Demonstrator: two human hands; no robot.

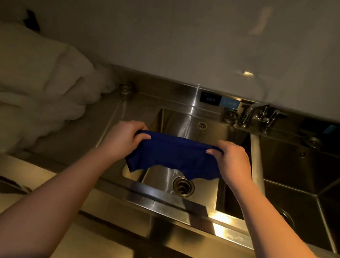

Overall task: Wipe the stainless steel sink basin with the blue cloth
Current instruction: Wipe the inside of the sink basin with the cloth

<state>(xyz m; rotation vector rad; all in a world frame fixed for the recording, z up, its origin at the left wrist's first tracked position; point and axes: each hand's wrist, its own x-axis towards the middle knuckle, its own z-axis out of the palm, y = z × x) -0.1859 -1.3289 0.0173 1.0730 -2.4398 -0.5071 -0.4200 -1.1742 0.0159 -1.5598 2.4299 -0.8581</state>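
Blue cloth [175, 154] hangs stretched above the steel sink basin [189, 125], its top corners pinched tight by the left hand [124, 138] and right hand [232, 161], near the faucet [258, 116].

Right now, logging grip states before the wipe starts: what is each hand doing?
Left hand: closed on the blue cloth, at its left end.
Right hand: closed on the cloth's right end.
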